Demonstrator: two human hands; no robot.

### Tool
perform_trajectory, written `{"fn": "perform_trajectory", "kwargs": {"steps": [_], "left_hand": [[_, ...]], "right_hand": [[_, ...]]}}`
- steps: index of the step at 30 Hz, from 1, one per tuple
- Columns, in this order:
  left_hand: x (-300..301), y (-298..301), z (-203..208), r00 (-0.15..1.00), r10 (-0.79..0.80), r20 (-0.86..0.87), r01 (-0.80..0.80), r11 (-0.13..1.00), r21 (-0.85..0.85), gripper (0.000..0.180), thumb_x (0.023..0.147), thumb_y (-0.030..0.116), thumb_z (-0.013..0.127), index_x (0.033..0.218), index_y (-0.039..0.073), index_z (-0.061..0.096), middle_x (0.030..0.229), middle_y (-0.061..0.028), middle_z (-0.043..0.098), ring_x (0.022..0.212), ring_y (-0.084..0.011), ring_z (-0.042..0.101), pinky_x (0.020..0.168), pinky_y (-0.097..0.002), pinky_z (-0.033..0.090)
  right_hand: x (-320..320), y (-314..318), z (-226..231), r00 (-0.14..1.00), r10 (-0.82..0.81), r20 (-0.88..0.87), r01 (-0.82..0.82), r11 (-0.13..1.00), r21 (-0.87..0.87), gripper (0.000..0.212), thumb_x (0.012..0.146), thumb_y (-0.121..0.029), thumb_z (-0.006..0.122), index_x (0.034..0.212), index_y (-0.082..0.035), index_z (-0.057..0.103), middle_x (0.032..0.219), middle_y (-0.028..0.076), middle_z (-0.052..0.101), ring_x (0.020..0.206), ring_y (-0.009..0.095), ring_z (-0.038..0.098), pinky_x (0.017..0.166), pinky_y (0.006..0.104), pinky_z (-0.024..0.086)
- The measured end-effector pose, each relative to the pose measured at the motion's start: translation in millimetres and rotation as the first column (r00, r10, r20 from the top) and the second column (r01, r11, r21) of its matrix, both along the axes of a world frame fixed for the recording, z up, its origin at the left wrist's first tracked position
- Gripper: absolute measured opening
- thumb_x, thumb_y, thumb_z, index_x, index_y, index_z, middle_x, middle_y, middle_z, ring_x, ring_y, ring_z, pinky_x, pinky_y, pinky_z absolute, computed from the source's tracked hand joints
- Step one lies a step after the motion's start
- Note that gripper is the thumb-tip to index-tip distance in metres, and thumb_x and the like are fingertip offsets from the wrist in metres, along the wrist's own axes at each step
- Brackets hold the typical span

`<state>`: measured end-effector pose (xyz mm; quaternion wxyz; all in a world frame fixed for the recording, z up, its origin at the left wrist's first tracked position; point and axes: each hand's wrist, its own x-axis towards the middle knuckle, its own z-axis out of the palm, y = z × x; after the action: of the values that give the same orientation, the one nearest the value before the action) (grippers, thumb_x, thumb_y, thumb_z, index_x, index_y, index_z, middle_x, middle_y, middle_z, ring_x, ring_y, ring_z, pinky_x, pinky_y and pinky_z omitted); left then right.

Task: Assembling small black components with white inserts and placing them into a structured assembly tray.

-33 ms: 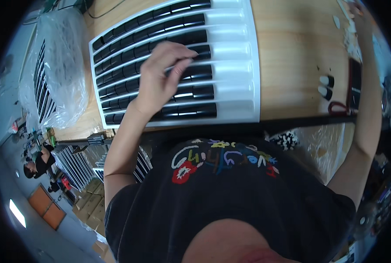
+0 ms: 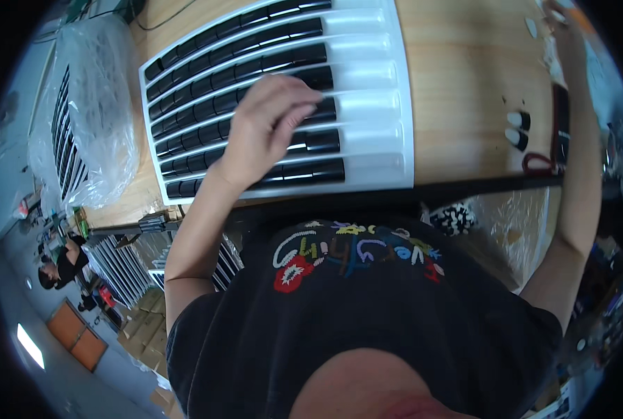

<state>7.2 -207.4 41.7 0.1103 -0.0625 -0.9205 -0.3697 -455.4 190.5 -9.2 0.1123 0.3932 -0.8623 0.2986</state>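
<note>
Workbench [image 2: 465, 63], pale wood, runs under everything and past both ends of white ribbed tray [image 2: 377, 136]. Clear plastic bag [image 2: 105, 84] with black rows inside sits left of tray. Left hand [image 2: 264, 129] is over tray's middle and by far the nearer one; right hand [image 2: 559, 15] is well off to tray's right, beyond the far end of its right edge. Left thumb and index tips drawn close together, about level with where rows stop; cannot tell if anything is pinched or if they touch a piece. Right fingers too small and blurred to tell. Glossy black cylinders [image 2: 310, 172] fill tray's left and middle, end to end, long axes along the channels, so roughly left-right. Key relation: end cylinder [image 2: 327, 110] of third row from tray's near edge lies just beside left fingertips, on the near side; bare channel opens to their right. Right of tray, well apart from left fingers: red loop handle [image 2: 537, 164], then two black-and-white stubs [image 2: 519, 121], side by side, white ends toward tray.
</note>
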Motion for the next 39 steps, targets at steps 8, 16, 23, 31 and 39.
{"fn": "perform_trajectory", "kwargs": {"steps": [8,16,23,31,39], "left_hand": [[78.2,45.0,-6.8,0.948,-0.213,0.236,0.301,0.84,-0.451,0.052,0.071,-0.006,0.061,0.119,0.015,0.065,0.112,-0.0127,0.047,0.104,-0.0288,0.047,0.088,-0.0394,0.039],[86.1,57.2,-10.0,0.947,-0.301,0.114,0.318,0.826,-0.465,0.03,0.078,-0.001,0.059,0.106,0.009,0.056,0.107,-0.0121,0.051,0.105,-0.0291,0.049,0.088,-0.0399,0.037],[90.3,67.2,-9.3,0.997,-0.02,0.07,-0.037,0.691,0.722,0.035,0.089,0.007,0.071,0.111,0.002,0.045,0.098,-0.008,0.059,0.095,-0.0142,0.061,0.083,-0.0285,0.051],[94.6,77.1,-0.2,0.997,-0.076,-0.035,0.067,0.473,0.878,0.024,0.095,0.011,0.063,0.11,0.004,0.046,0.092,-0.0058,0.058,0.079,-0.0094,0.06,0.071,-0.0226,0.051],[108.6,78.5,-2.6,0.992,-0.125,0.008,0.051,0.458,0.887,0.016,0.096,0.005,0.058,0.106,0.003,0.046,0.094,-0.0065,0.057,0.074,-0.0095,0.058,0.066,-0.022,0.048]], "right_hand": [[281.7,6.9,33.8,0.874,-0.367,0.319,0.325,0.929,0.178,0.024,0.093,-0.023,0.066,0.11,-0.005,0.068,0.081,0.007,0.066,0.059,0.012,0.058,0.057,0.029,0.047],[310.6,23.0,-13.0,0.826,-0.554,0.104,0.525,0.823,0.216,0.038,0.088,-0.033,0.071,0.1,0.002,0.065,0.087,0.016,0.069,0.08,0.026,0.066,0.074,0.0356,0.05],[429.6,-85.2,75.1,0.75,0.007,0.661,0.206,0.948,-0.244,0.015,0.097,-0.016,0.06,0.097,-0.002,0.058,0.078,0.001,0.058,0.074,0.007,0.056,0.069,0.0215,0.045],[472.9,-136.7,110.4,0.685,0.266,0.678,-0.115,0.959,-0.261,0.012,0.1,-0.009,0.055,0.092,-0.002,0.052,0.08,0.0,0.052,0.075,0.006,0.053,0.071,0.0209,0.045],[485.6,-144.2,112.4,0.738,0.308,0.601,-0.257,0.951,-0.172,0.014,0.097,-0.01,0.06,0.088,-0.003,0.053,0.075,-0.002,0.048,0.065,0.007,0.043,0.059,0.0218,0.036]]}}
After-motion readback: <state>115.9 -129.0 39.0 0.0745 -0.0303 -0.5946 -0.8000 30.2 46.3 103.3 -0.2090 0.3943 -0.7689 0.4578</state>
